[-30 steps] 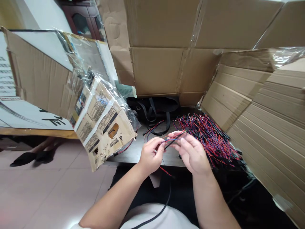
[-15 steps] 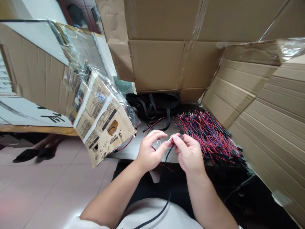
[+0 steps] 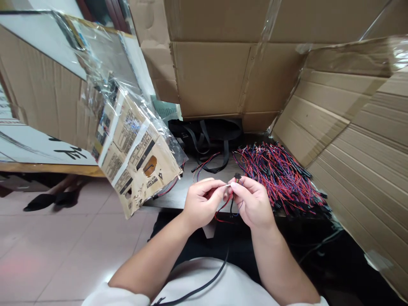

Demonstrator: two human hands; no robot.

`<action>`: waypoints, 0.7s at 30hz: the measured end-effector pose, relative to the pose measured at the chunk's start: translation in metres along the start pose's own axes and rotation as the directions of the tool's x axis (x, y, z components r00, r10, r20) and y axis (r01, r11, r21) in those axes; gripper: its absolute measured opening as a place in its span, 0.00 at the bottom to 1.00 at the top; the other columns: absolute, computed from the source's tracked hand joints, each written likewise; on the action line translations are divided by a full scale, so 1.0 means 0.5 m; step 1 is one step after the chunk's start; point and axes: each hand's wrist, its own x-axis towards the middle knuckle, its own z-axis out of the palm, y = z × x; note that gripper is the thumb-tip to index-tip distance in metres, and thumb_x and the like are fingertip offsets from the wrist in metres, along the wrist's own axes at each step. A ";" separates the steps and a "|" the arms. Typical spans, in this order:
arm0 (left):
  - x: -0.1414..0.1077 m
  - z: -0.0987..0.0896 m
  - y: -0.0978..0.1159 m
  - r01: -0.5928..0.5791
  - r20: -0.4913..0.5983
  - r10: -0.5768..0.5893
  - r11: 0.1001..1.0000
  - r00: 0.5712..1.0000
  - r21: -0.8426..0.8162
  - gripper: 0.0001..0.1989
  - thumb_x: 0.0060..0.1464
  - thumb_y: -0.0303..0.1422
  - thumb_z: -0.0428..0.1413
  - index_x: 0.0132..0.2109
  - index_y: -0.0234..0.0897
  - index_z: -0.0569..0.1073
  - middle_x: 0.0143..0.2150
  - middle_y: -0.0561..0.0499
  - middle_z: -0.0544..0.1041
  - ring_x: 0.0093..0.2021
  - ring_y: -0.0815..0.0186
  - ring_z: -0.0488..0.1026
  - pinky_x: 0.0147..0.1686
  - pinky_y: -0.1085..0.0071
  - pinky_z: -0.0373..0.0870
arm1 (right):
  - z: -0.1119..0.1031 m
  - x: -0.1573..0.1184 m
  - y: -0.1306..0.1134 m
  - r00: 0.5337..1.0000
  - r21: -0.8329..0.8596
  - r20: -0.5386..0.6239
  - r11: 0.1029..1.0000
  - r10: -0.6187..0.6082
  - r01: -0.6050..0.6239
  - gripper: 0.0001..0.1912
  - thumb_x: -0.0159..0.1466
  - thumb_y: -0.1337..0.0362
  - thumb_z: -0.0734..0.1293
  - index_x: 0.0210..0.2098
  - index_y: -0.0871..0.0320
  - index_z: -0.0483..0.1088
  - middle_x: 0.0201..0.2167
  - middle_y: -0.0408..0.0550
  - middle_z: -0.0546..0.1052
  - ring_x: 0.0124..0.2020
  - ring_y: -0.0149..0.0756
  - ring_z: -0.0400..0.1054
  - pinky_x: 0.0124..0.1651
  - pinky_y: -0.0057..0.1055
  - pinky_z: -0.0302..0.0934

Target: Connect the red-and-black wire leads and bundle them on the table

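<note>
"What's at the centre of the frame?"

"A thin wire lead (image 3: 223, 208) with a small black connector (image 3: 237, 176), its red and dark strands hanging below, held just above the desk's near edge."

"Who has it?"

"A person, with two bare hands. The right hand (image 3: 253, 203) is closed, pinching the lead just under the connector. The left hand (image 3: 204, 203) is closed too, its fingertips on a bright metal tip (image 3: 228, 185) beside the connector."

"And around them?"

"Just past the right hand, a heap of red, blue and black wires (image 3: 277, 178) lies on the desk (image 3: 172, 191). A few loose wires (image 3: 204, 163) lie near a black strapped bag (image 3: 204, 140). Cardboard sheets (image 3: 223, 76) rise behind, and a torn, plastic-wrapped carton (image 3: 140, 157) hangs at left."
</note>
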 end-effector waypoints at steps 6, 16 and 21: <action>-0.006 0.001 -0.006 0.065 0.022 -0.064 0.996 0.998 -0.067 0.08 0.56 0.31 0.57 0.30 0.33 0.76 0.26 0.49 0.74 0.27 0.67 0.72 0.29 0.72 0.70 | -0.001 0.001 0.003 1.000 0.001 -0.010 1.000 0.008 -0.008 0.08 0.57 0.61 0.72 0.28 0.58 0.73 0.20 0.41 0.72 0.21 0.30 0.67 0.28 0.29 0.65; -0.007 0.001 -0.003 0.026 -0.022 -0.026 1.000 0.999 -0.002 0.06 0.55 0.29 0.57 0.31 0.33 0.77 0.25 0.50 0.75 0.25 0.69 0.72 0.27 0.75 0.69 | 0.002 -0.003 0.001 1.000 -0.019 -0.002 1.000 0.009 -0.009 0.09 0.55 0.59 0.73 0.26 0.58 0.73 0.20 0.42 0.73 0.22 0.29 0.67 0.27 0.27 0.62; -0.009 0.000 -0.003 0.046 -0.004 -0.046 0.999 0.999 -0.006 0.07 0.55 0.30 0.57 0.30 0.33 0.76 0.25 0.49 0.74 0.26 0.69 0.71 0.27 0.73 0.69 | 0.001 -0.004 0.002 1.000 -0.009 0.002 1.000 0.006 -0.006 0.08 0.56 0.61 0.73 0.27 0.58 0.73 0.20 0.42 0.73 0.21 0.28 0.66 0.25 0.26 0.60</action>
